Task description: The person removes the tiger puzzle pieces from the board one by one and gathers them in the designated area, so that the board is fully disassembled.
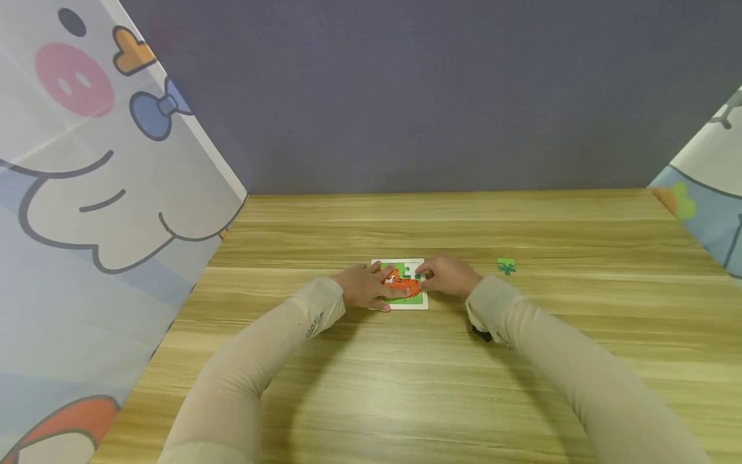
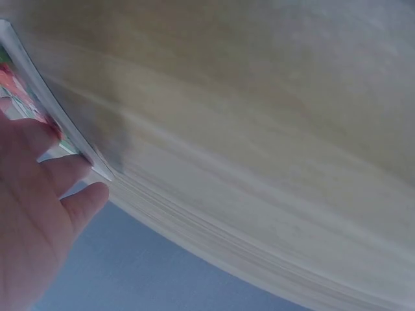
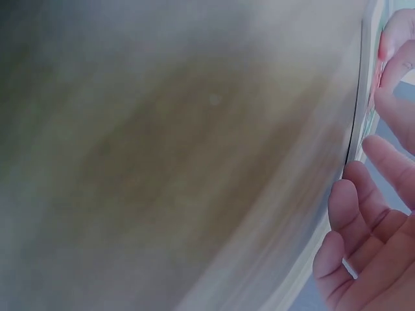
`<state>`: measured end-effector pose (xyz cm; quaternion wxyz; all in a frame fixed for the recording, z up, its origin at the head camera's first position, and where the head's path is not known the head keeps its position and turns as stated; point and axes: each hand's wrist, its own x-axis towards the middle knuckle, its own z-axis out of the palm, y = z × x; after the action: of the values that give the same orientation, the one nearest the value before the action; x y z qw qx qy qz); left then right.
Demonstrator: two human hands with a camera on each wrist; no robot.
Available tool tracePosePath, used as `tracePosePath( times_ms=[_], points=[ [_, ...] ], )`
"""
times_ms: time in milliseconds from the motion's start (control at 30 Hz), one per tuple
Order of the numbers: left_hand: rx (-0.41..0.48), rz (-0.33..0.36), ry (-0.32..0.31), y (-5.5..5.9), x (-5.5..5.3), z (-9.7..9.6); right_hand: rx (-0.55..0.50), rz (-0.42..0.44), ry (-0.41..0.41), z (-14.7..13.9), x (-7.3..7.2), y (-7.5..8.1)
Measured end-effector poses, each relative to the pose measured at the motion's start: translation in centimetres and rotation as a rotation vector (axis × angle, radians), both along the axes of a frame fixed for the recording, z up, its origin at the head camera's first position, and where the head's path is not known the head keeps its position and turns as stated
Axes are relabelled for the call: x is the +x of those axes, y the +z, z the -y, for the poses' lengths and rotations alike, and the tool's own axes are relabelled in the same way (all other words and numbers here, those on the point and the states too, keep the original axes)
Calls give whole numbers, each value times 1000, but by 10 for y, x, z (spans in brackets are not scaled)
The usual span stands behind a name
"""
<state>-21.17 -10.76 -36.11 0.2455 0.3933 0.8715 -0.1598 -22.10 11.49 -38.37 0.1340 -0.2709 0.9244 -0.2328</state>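
A small jigsaw puzzle in a white-bordered tray (image 1: 400, 306) lies flat on the table, showing an orange striped cat on green. White backing shows through a gap at its upper right. My left hand (image 1: 366, 287) spreads its fingers over the puzzle's left part and presses on it. From the other side my right hand (image 1: 449, 276) reaches in, thumb and index fingertips at the puzzle's right edge just below the gap. In the right wrist view its other fingers (image 3: 343, 201) hang loosely beside the tray. One loose green puzzle piece (image 1: 506, 266) lies right of that hand.
The wood-grain table (image 1: 382, 386) runs back to a dark grey panel (image 1: 440, 96). A panel with cartoon prints (image 1: 116, 174) stands along the left, and another printed panel (image 1: 707, 167) along the right.
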Motion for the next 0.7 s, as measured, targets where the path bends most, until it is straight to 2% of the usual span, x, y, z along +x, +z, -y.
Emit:
tracePosePath(
  times_ms=[300, 467, 567, 700],
  points=[
    [-18, -40, -9, 2, 0, 3, 31, 6, 0, 6, 1, 1],
    [13, -1, 24, 2, 1, 9, 39, -2, 12, 10, 1, 3],
    [39, 24, 39, 2, 0, 11, 40, 29, -8, 11, 1, 4],
    [50, 18, 27, 1, -1, 12, 44, 71, -37, 11, -1, 5]
  ],
)
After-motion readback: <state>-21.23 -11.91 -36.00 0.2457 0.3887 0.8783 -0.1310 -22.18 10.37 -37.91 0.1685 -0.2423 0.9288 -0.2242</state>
